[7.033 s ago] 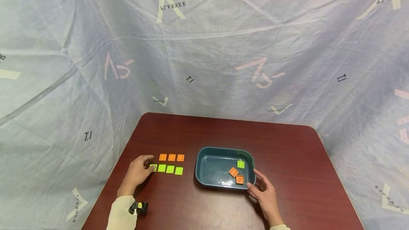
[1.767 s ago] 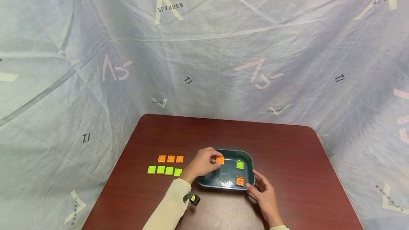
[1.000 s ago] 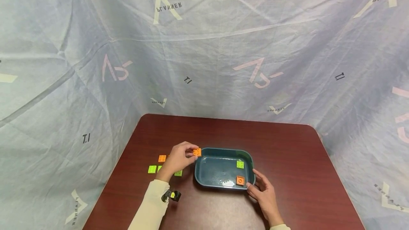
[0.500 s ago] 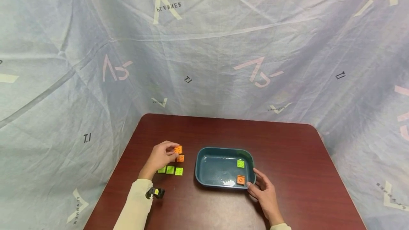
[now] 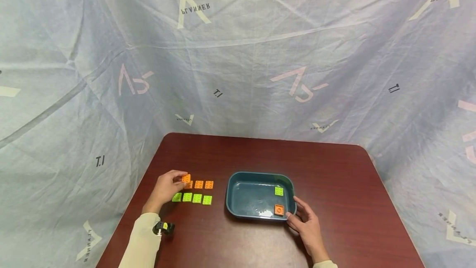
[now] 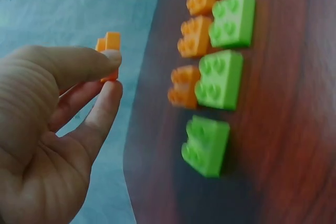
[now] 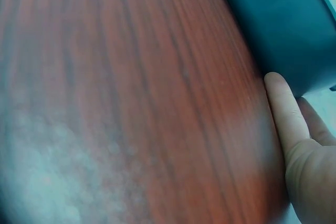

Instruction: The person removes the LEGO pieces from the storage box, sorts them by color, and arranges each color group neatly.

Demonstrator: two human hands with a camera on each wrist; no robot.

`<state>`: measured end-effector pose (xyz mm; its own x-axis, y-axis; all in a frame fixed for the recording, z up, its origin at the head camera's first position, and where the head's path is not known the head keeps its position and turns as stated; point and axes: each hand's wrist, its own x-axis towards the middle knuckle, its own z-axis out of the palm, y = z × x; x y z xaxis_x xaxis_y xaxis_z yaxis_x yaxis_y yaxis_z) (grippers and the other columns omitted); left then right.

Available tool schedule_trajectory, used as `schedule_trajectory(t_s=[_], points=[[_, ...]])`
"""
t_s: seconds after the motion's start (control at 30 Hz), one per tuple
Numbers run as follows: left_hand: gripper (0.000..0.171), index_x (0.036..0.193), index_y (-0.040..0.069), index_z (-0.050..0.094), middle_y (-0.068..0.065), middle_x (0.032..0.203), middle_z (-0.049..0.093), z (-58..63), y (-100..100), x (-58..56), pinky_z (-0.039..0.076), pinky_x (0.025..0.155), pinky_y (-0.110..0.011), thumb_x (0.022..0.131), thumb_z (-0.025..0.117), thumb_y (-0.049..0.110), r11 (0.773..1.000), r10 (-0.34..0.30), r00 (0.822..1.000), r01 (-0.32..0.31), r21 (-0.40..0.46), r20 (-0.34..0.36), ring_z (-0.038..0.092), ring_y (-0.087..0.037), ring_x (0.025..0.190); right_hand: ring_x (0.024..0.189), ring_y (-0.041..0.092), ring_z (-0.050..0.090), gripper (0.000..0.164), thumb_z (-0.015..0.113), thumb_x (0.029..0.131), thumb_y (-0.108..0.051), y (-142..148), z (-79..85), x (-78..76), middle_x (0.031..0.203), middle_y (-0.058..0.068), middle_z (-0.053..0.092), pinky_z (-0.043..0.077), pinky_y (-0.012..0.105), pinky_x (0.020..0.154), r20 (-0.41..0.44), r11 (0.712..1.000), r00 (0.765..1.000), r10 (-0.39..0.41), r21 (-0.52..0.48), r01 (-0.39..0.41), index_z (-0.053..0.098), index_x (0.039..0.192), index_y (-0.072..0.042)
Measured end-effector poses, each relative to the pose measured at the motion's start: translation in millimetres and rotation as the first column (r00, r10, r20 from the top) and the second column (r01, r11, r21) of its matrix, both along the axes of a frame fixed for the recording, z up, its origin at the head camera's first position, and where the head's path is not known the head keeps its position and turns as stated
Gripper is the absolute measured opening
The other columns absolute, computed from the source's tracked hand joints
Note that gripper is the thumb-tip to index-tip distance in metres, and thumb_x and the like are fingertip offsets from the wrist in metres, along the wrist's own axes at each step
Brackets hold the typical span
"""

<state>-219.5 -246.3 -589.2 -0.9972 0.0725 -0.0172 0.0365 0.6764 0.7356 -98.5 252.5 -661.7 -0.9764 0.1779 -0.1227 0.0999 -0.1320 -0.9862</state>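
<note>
In the head view my left hand (image 5: 166, 188) pinches an orange building block (image 5: 186, 178) between thumb and fingertips. The left wrist view shows this orange block (image 6: 111, 56) at the fingertips, above the table. It overlaps the leftmost of three orange blocks (image 5: 198, 184) in a row. Several green blocks (image 5: 197, 198) form a second row nearer me. My right hand (image 5: 308, 226) holds the near right corner of a dark teal tray (image 5: 231, 209), thumb on the near side. Inside the tray lie a green block (image 5: 279, 191) and an upside-down orange block (image 5: 279, 209).
A reddish-brown wooden table (image 5: 334, 177) bears everything. Grey printed cloth (image 5: 238, 53) hangs behind it and at both sides. A black strap device (image 5: 163, 228) sits on the left wrist, over a cream sleeve (image 5: 141, 241).
My left hand first reached the green row, then took an orange block out of the tray and carried it left to the orange row's left end. My right hand stays at the tray corner.
</note>
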Motion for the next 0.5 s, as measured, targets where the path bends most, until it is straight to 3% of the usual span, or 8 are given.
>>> schedule_trajectory(t_s=[0.2,0.5], points=[[0.039,0.135,0.005,0.071,-0.02,0.139,0.066,-8.8,-17.3,0.3,0.065,0.086,-0.042,0.096,0.075,0.003,0.999,0.007,1.0,-0.006,-0.048,0.012,0.073,-0.035,0.113,0.096,0.013,0.075,0.07,0.08,0.09,0.002,-0.3,-0.4,0.6,0.133,0.02,0.066,0.066,0.037,0.077,-0.003,1.0,1.0,0.001,0.011,-0.001,0.053,0.154,-0.009],[0.036,0.131,0.003,0.072,-0.022,0.132,0.068,-17.1,-29.2,-6.5,0.062,0.088,-0.051,0.096,0.074,0.002,0.981,-0.002,1.0,0.004,-0.193,0.012,0.07,-0.037,0.111,0.095,0.014,0.075,0.069,0.078,0.091,0.004,-0.2,1.0,0.6,0.132,0.02,0.067,0.066,0.037,0.077,-0.009,1.0,1.0,0.001,0.02,-0.001,0.053,0.154,-0.009]])
